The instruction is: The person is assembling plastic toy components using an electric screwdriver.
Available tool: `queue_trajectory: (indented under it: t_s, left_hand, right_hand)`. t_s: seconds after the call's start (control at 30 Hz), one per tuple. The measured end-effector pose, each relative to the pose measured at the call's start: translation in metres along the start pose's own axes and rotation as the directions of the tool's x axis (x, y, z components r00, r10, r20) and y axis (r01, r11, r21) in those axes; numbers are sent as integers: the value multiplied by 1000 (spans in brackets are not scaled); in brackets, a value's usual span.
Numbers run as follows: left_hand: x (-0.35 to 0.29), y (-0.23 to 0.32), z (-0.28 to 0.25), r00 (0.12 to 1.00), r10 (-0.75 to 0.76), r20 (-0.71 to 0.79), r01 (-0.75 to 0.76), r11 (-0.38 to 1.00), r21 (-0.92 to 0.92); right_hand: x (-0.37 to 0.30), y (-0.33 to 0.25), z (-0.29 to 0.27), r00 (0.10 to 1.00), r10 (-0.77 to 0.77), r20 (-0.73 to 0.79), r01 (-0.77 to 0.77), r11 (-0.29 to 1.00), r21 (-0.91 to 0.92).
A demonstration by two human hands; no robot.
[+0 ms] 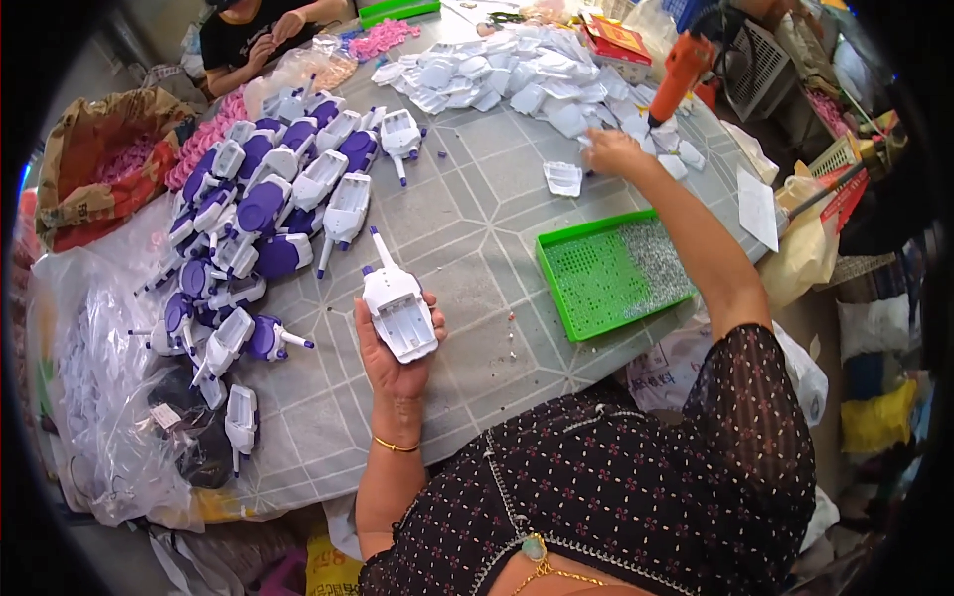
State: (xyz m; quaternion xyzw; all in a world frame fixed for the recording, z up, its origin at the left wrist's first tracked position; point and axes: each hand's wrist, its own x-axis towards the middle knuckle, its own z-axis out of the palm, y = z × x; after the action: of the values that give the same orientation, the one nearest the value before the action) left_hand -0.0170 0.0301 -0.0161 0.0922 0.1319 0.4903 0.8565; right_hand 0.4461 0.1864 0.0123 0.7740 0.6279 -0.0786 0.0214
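Currently, the left hand (396,373) cradles a white, long-necked plastic housing (400,316) at nine o'clock from the green rectangular plastic tray (586,283); the right hand (616,154) occupies twelve o'clock, grip indiscernible.

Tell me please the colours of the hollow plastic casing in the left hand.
The hollow plastic casing is white with small purple tips; see head view.
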Motion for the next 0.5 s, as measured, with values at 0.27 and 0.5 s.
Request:
queue_trajectory:
  t_s: [0.27, 0.5]
  left_hand:
    - [13, -1, 3, 999, 16, 28, -15, 998, -55]
    - [15, 3, 11, 997, 22, 75, -13, 993, -115]
  right_hand:
    - [-22, -77, -43, 960, -20, -280, 46, 995, 86]
    - [23, -89, -29, 989, -127, -76, 143, 687, 713]
